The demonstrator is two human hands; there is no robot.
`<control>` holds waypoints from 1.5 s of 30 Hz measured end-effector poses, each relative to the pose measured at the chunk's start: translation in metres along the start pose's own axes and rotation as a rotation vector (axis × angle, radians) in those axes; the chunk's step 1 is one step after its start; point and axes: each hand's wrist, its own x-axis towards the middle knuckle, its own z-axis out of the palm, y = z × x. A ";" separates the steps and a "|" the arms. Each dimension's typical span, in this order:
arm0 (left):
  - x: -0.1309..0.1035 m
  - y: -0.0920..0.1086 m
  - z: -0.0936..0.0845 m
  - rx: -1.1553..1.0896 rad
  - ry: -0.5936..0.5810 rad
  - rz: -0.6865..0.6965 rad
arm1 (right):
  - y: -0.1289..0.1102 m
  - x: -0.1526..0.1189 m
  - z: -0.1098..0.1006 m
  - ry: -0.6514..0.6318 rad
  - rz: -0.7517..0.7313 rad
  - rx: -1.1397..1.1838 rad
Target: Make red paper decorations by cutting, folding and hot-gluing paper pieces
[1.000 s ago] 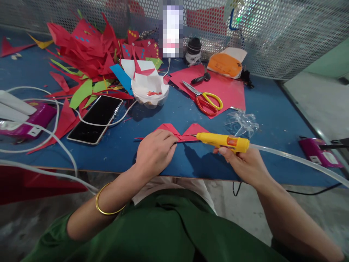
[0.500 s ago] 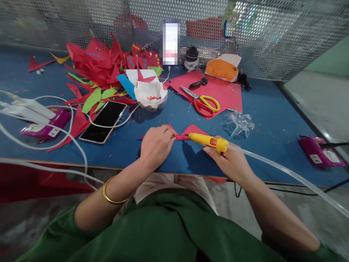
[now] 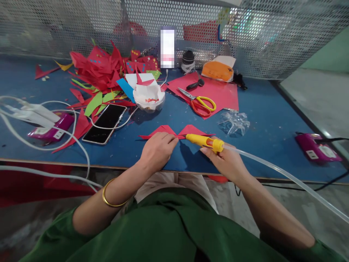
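Observation:
Pinched between the fingers of my left hand [image 3: 158, 151] is a folded red paper piece [image 3: 192, 130] with two pointed peaks and thin tips at both ends. My right hand [image 3: 227, 160] is wrapped round a yellow glue gun [image 3: 200, 141]. A clear glue stick [image 3: 272, 169] runs out of its back toward the lower right. The gun's dark nozzle is at the paper's lower edge, just right of my left fingers; whether it touches cannot be made out. My left fingers cover part of the paper's lower edge.
Beyond my hands lie scissors [image 3: 200, 102] on red sheets [image 3: 229, 94], and crumpled clear plastic [image 3: 234, 123]. A phone [image 3: 105, 123], white cables [image 3: 73, 145] and a red paper heap [image 3: 95, 65] occupy the left. A paper-lined bowl [image 3: 149, 102] stands mid-table. Purple power sockets [image 3: 317, 147] sit far right.
My left hand has slid down along the paper, so more of its left peak shows. The glue gun's nozzle has shifted slightly left, nearer my left fingers. The camera view has shifted a little.

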 end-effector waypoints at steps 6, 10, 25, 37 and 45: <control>-0.001 0.008 -0.008 0.070 -0.152 -0.003 | 0.003 -0.003 0.000 0.050 0.065 0.053; -0.002 0.008 -0.009 0.060 -0.146 -0.011 | 0.006 -0.006 -0.002 0.055 0.130 0.075; -0.003 0.008 -0.005 0.053 -0.148 0.002 | 0.021 -0.011 -0.015 0.112 0.274 0.106; -0.003 0.008 -0.004 0.058 -0.155 -0.010 | 0.026 -0.012 -0.021 0.068 0.279 0.097; -0.003 0.009 -0.003 0.048 -0.155 -0.010 | 0.007 -0.006 -0.013 0.041 0.149 0.036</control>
